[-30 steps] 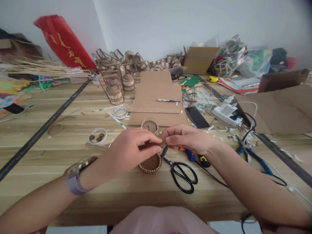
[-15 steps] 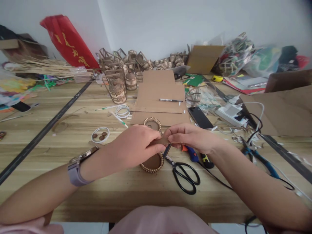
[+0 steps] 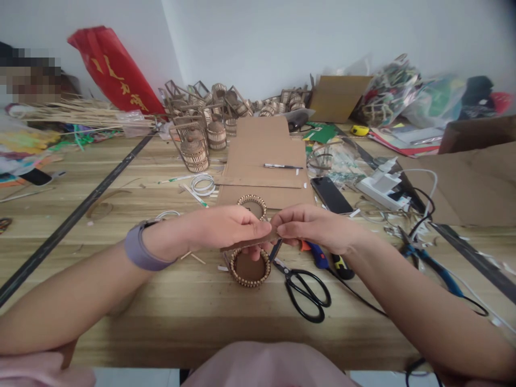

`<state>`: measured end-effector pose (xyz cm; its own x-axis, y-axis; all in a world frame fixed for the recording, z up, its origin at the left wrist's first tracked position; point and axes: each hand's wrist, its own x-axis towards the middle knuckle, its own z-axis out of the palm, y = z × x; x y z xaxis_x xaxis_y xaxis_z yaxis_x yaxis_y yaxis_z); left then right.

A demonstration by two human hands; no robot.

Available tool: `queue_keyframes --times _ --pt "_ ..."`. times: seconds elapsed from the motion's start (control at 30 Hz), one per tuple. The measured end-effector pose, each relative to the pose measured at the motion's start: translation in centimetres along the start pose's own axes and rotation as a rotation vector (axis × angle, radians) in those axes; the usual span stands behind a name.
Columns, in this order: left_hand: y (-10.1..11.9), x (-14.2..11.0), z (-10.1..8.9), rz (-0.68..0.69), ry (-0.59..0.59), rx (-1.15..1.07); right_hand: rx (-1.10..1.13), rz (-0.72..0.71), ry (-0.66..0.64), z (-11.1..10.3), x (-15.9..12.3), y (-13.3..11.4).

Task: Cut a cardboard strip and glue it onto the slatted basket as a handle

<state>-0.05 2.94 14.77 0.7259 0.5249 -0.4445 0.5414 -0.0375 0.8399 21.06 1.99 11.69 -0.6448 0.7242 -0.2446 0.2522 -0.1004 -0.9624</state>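
My left hand [image 3: 228, 227] and my right hand [image 3: 312, 227] meet at the middle, both closed on a narrow brown cardboard piece [image 3: 241, 244]. My left thumb lies on top of it with fingers beneath, while my right hand pinches its right end. Just below is a round beaded-rim tray [image 3: 250, 282] with a brown base. A second round beaded rim [image 3: 253, 198] shows beyond my hands, partly covered by them. Black-handled scissors [image 3: 308, 295] lie to the right of the lower tray.
Flat cardboard sheets [image 3: 262, 150] with a pen [image 3: 283, 166] lie ahead. Small woven baskets [image 3: 194, 156] crowd the back. On the right are a phone [image 3: 331, 194], a white power strip [image 3: 382, 185], pliers [image 3: 435, 266] and a blue-handled tool [image 3: 319, 255].
My left hand has turned over, its thumb now along the top, exposing more of the cardboard piece and lower tray. My right hand stays nearly still.
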Motion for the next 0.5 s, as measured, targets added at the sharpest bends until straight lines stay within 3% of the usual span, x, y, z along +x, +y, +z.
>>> queue_keyframes --times 0.1,0.5 --pt "0.38 0.27 0.00 -0.059 -0.042 -0.092 0.001 0.008 -0.007 -0.05 -0.01 0.00" --pt "0.91 0.33 0.68 -0.063 0.022 -0.072 0.022 0.018 0.021 -0.08 -0.02 0.42"
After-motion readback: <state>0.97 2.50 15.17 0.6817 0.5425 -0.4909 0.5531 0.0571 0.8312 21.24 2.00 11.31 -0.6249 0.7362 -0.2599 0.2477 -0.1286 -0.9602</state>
